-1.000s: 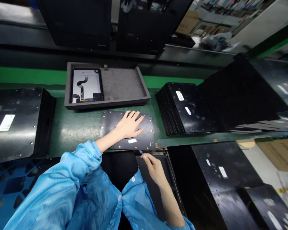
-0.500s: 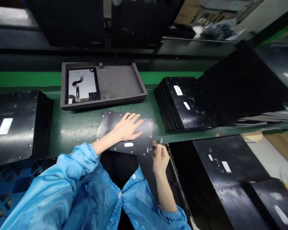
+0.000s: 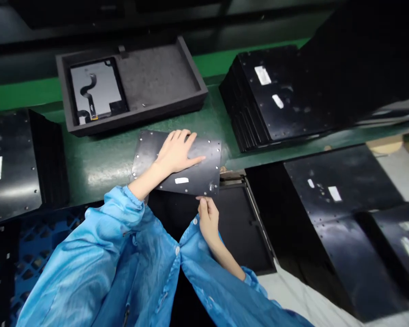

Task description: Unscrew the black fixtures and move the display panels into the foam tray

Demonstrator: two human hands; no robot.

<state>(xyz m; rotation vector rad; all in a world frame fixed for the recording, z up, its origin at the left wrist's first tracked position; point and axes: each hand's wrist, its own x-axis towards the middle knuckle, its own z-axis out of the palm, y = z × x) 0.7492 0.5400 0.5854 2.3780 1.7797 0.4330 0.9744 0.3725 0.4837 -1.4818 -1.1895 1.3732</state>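
Observation:
A flat dark panel point(image 3: 200, 170) with small holes along its edges and a white label lies on the green work surface, its near edge overhanging my lap. My left hand point(image 3: 175, 151) rests flat on top of it, fingers spread and thumb out to the right. At the panel's near right edge, beside a corner hole, my right hand point(image 3: 208, 217) is closed in a pinch. Thumb and forefinger touch or nearly touch that edge; whatever they hold is too small to make out.
Behind the panel stands a grey foam tray point(image 3: 163, 105) with a screen module point(image 3: 100, 93) and its ribbon cable in the left side. Stacks of dark panels stand left point(image 3: 10, 163) and right point(image 3: 272, 104). More panels point(image 3: 344, 190) lie at the lower right, near a blue crate point(image 3: 34, 259) at left.
My right hand has moved from beside the panel's right edge, where it pinched something small and shiny, to its near edge. My left hand stays on the panel. The camera view has tilted down.

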